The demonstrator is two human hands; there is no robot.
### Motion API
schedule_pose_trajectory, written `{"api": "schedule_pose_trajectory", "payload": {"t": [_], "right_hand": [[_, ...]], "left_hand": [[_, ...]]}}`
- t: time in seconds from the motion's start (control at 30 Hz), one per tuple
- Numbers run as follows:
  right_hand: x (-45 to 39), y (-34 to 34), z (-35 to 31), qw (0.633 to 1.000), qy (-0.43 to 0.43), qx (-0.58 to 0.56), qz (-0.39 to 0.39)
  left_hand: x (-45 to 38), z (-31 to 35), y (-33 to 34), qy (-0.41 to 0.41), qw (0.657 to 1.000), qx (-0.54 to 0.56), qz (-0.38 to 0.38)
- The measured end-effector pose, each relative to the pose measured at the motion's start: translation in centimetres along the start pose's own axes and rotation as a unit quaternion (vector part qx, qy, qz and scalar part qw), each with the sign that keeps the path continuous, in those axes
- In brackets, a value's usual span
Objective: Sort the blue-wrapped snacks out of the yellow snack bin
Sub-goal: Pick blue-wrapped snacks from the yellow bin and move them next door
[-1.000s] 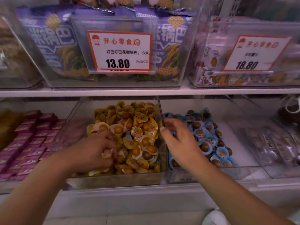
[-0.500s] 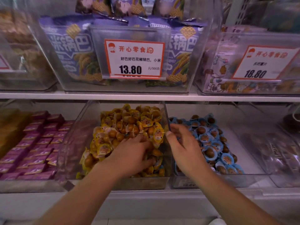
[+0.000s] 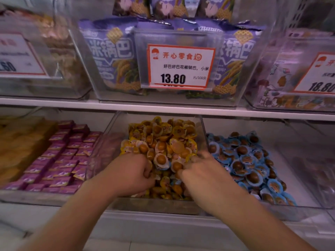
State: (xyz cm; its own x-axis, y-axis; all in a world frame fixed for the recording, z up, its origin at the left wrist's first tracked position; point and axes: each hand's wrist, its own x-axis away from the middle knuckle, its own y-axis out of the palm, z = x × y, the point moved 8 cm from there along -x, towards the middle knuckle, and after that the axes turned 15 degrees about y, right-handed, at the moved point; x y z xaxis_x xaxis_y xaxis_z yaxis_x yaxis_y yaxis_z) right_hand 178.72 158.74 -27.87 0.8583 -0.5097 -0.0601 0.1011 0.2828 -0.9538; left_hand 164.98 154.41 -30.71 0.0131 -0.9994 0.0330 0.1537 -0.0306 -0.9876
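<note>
Setting: two white shop shelves [image 3: 163, 108] carrying clear plastic bins, seen from the front and slightly above.
Yellow bin [image 3: 155, 205]: lower shelf, centre; clear walls, heaped with yellow snacks [image 3: 163, 142], small round cups with yellow-edged film over a brown ball.
Blue snacks [image 3: 243, 160]: same cup shape, blue-edged film, darker brown ball; most lie in the clear bin just right of the yellow bin. A few blue edges show among the yellow snacks at about the middle of the near half of the heap, between the two hands.
Left hand [image 3: 132, 171]: inside the yellow bin, near left part of the heap; fingers curled down into the yellow snacks, gripping some of them.
Right hand [image 3: 199, 171]: inside the yellow bin at its near right side, against the wall shared with the blue bin; motion-blurred, fingers spread loosely over the heap, grip cannot be told.
Left of yellow bin: a tray of purple packets [image 3: 59, 156].
Upper shelf: purple bags [image 3: 108, 57] in a bin bearing a price card [image 3: 181, 67] reading 13.80.
</note>
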Motion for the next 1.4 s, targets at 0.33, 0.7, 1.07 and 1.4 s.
{"api": "schedule_pose_trajectory", "payload": {"t": [0.33,0.7,1.07,1.4], "right_hand": [[-2.2,1.1,-1.1,0.997,0.049,-0.025,-0.052],[1.2,-4.7,5.2,0.928,0.083,-0.294,0.215],[3.3,-1.7,9.2,0.724,0.243,-0.623,0.171],[2.3,0.1,7.6,0.494,0.223,-0.836,-0.089]], "left_hand": [[-2.7,1.9,1.5,0.059,0.997,-0.040,0.008],[-4.0,2.0,1.4,0.007,0.990,-0.138,0.034],[-2.1,2.0,-3.7,0.016,0.944,0.169,0.283],[-1.4,11.1,-7.3,0.149,0.850,0.243,0.443]]}}
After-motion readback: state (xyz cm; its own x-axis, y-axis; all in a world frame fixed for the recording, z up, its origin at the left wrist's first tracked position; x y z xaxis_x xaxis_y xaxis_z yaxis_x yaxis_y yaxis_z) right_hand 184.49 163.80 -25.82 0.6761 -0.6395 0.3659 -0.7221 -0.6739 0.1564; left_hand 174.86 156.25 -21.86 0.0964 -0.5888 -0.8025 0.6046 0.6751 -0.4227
